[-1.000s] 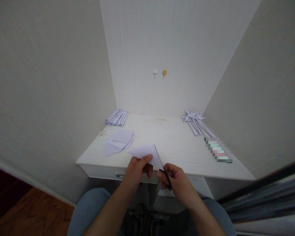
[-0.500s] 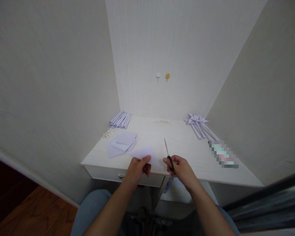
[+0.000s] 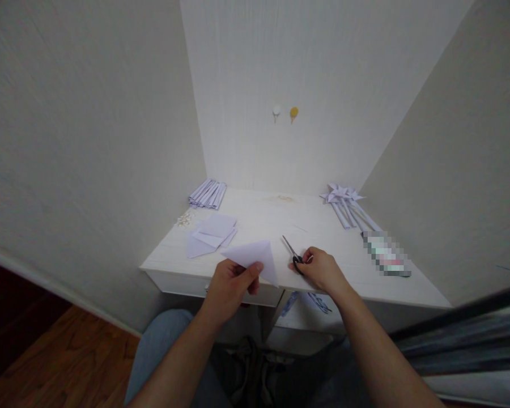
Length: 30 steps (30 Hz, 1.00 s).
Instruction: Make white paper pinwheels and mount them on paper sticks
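From the head view I see my left hand point(image 3: 232, 281) pinching a folded paper triangle point(image 3: 255, 258) by its lower edge, thumb on top, the sheet held just above the near edge of the white desk point(image 3: 280, 218). My right hand point(image 3: 321, 269) lies on the desktop just right of the triangle, fingers closed around the black handles of the scissors point(image 3: 292, 254), whose blades point away and to the left, lying low over the wood. Paper and scissors are near but apart. Further left lie loose paper sheets point(image 3: 210, 233), behind them a bundle of folded strips point(image 3: 207, 194); paper pinwheels point(image 3: 344, 203) rest at the far right.
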Motion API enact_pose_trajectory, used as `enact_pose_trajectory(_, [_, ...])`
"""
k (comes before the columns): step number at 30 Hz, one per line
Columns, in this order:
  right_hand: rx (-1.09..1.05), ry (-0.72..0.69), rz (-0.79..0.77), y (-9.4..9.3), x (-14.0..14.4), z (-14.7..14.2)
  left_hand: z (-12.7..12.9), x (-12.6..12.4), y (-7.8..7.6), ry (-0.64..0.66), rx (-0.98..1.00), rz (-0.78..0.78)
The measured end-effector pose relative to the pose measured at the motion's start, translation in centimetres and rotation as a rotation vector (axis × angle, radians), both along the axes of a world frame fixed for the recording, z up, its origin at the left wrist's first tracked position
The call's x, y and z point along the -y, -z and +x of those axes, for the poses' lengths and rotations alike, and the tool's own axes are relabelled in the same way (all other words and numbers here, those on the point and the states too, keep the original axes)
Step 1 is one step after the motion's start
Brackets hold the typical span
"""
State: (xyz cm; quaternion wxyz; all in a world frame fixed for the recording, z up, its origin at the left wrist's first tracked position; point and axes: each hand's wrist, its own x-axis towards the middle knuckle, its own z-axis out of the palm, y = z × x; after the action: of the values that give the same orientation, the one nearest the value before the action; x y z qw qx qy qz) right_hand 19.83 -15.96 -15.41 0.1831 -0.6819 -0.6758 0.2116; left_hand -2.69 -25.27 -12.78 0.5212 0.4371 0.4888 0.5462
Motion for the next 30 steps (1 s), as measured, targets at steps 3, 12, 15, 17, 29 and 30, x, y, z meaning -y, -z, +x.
enact_pose_trajectory(3, [0.081, -0.036, 0.003, -0.8, -0.8, -0.2, 0.1, 0.3, -0.2, 0.042, 0.069, -0.03])
enact_pose_trajectory(12, [0.185, -0.098, 0.013, -2.0, -1.1, 0.0, 0.4, 1.4, -0.9, 0.173, 0.257, -0.087])
enact_pose_trajectory(15, [0.163, -0.104, 0.004, -1.9, -1.2, 0.2, 0.4, 1.6, -0.8, 0.19, 0.26, -0.08])
enact_pose_trajectory(17, [0.13, -0.111, -0.001, -1.8, -1.4, 0.3, 0.5, 1.6, -0.8, 0.207, 0.257, -0.081])
enact_pose_trajectory(29, [-0.338, -0.066, 0.118, -1.7, 3.3, -0.3, 1.5, 1.2, -0.4, -0.051, 0.211, -0.055])
enact_pose_trajectory(30, [-0.404, -0.091, 0.112, -1.5, 4.6, -1.0, 1.9, 1.1, -0.2, -0.088, 0.211, -0.049])
